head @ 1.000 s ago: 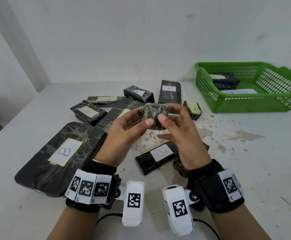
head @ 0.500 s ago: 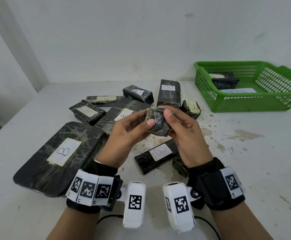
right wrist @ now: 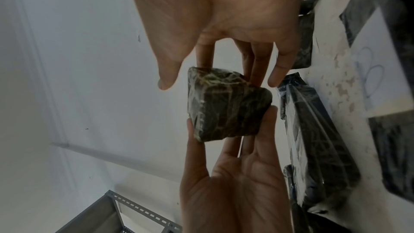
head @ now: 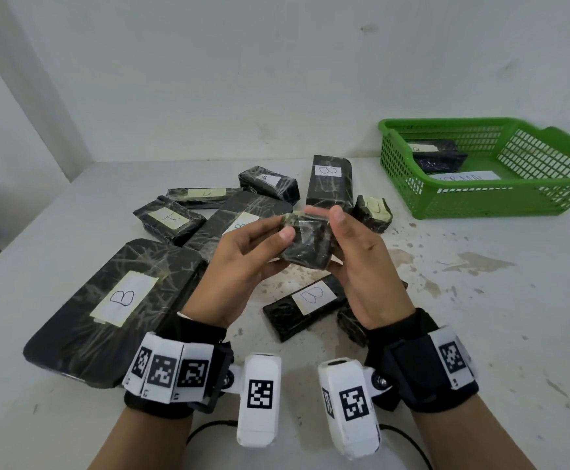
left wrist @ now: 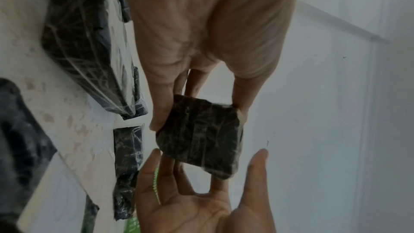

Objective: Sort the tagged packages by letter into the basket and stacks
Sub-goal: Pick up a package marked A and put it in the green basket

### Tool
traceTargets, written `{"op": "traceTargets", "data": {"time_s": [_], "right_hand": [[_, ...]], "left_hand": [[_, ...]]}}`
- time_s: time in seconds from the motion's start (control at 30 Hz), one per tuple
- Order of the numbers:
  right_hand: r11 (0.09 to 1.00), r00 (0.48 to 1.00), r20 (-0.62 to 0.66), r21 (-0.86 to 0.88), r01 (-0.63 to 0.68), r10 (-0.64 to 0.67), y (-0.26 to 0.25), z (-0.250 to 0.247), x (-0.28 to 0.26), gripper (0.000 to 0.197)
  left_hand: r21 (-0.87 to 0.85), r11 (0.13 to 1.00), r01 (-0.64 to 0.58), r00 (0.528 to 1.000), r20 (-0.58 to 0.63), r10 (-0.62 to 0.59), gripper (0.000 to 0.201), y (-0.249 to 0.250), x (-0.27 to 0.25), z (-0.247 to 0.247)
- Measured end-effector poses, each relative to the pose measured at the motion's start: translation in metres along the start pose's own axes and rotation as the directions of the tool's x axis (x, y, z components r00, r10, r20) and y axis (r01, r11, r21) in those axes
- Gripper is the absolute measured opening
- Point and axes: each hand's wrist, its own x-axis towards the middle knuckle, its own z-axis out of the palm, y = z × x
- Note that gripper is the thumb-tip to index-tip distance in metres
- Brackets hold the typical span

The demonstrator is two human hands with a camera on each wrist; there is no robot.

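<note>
Two hands up over the worktop (head: pixel 480 334), both on one small black wrapped package (head: pixel 307 242). Left hand (head: pixel 239 266) pinches it, thumb on the near face, fingers (left wrist: pixel 161 112) curled behind. Right hand (head: pixel 361 266) cradles the other side: fingers (right wrist: pixel 257 70) under and behind it, thumb raised by the top edge. No label shows on the faces in view, so its letter can't be read.

Nearest on the worktop: one big flat package (head: pixel 113 310) at left, tagged B. Under the hands, one long package (head: pixel 307 300) tagged B, and one small dark package (head: pixel 351 323) mostly hidden by the right wrist.

Farther back, six more packages: one tagged A (head: pixel 169 218), one flat with its label half covered by the left hand (head: pixel 242 212), one thin with an unreadable tag (head: pixel 202 195), one small with a tiny blurred tag (head: pixel 270 183), one upright-lying tagged B (head: pixel 329 184), one small cube, letter unclear (head: pixel 373 212).

Far right: one green basket (head: pixel 480 201), cut off at the frame edge, holding two dark packages (head: pixel 439 157) and a white paper slip (head: pixel 466 176), writing illegible.
</note>
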Motion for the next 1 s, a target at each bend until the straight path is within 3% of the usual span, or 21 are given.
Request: {"op": "traceTargets", "data": {"time_s": [0.17, 0.37, 0.6, 0.8, 0.9, 1.0], "right_hand": [[0.996, 0.992, -0.087, 0.008, 0.089, -0.088, 0.0067, 0.0024, -0.0003, 0.029], [0.999, 0.998, -0.053, 0.015, 0.046, -0.045, 0.0016, 0.0012, -0.0007, 0.042], [0.995, 0.991, -0.089, 0.003, 0.097, -0.097, 0.0069, 0.0029, -0.0009, 0.029], [0.999, 0.999, 0.01, 0.02, 0.039, -0.039, 0.0012, -0.0001, -0.0005, 0.043], [0.995, 0.995, -0.015, 0.013, 0.103, -0.102, 0.0036, 0.0043, -0.0014, 0.026], [0.991, 0.99, -0.046, -0.016, 0.135, -0.136, 0.0084, 0.0062, -0.0024, 0.028]], "left_hand": [[0.013, 1.0, 0.026, 0.998, 0.054, -0.027, 0.07, -0.0008, -0.0014, 0.0019], [-0.014, 1.0, 0.014, 0.999, 0.045, -0.013, 0.047, -0.0009, -0.0013, 0.002], [0.02, 1.0, -0.012, 0.995, 0.101, 0.01, 0.067, -0.0013, -0.0033, 0.0035], [0.0, 0.999, -0.032, 0.997, 0.066, 0.032, 0.067, -0.0021, -0.0026, 0.0047], [-0.026, 0.999, -0.021, 0.996, 0.086, 0.023, 0.067, 0.0011, -0.0041, 0.0039], [-0.04, 0.999, -0.025, 0.997, 0.068, 0.028, 0.056, 0.0013, -0.0033, 0.0031]]}}
